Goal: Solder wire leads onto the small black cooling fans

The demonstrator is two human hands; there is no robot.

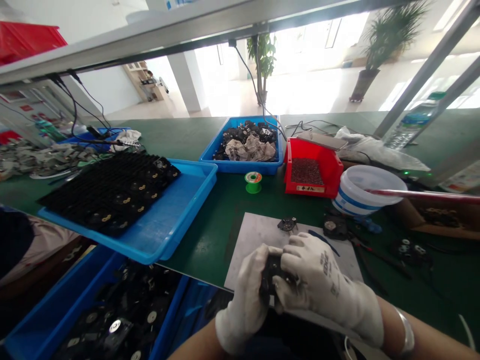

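We see only slivers of the small black part, because both white-gloved hands cover it: the left hand cups its left side, and the right hand closes over its right with curled fingers. We cannot make out what those fingertips press on. The part sits in this grip above the near portion of a pale, flat sheet. At lower left, a blue crate runs out of frame, its black mechanisms sunk in shadow; a cardboard box is cut off at the right edge, its contents too blurred to name. We note a smooth blue plastic tray bearing close rows of matte black pieces, a bright green flanged spool, an open-fronted red bin of fine, dark grains, and a round, translucent bucket with a blue band.
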